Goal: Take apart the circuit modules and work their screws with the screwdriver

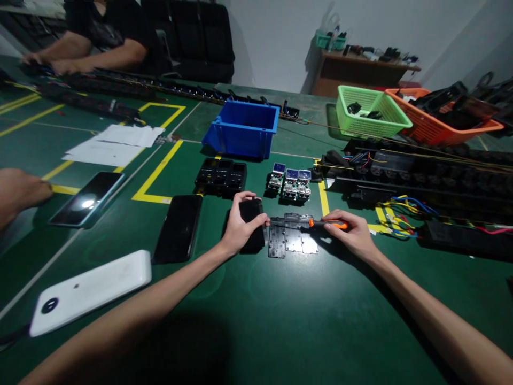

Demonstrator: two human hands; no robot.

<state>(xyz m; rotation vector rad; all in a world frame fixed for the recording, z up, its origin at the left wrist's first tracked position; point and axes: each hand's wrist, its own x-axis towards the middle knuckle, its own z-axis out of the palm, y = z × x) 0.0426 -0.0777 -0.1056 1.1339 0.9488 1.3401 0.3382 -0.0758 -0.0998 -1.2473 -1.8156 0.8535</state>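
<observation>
My left hand (pixel 241 227) is closed around a black plastic housing (pixel 252 230), gripping it at its sides. An orange-and-black screwdriver (pixel 340 224) is in my right hand (pixel 352 232), its shaft pointing left toward the housing. Under and beside the shaft lie several flat black cover plates (pixel 294 241) on the green table. Behind them stand three small circuit boards (pixel 292 183) with little screens. More black housings (pixel 221 175) sit side by side beyond my left hand. Whether the screwdriver's tip touches the housing I cannot tell.
A blue bin (pixel 244 128) stands behind the housings. Phones (pixel 178 227) and a white device (pixel 92 291) lie left. Wired black rails (pixel 401 174) run along the right, before green (pixel 372 125) and orange baskets (pixel 444 131). Another person's hand (pixel 24 192) rests at the left edge; a co-worker (pixel 108 43) sits opposite.
</observation>
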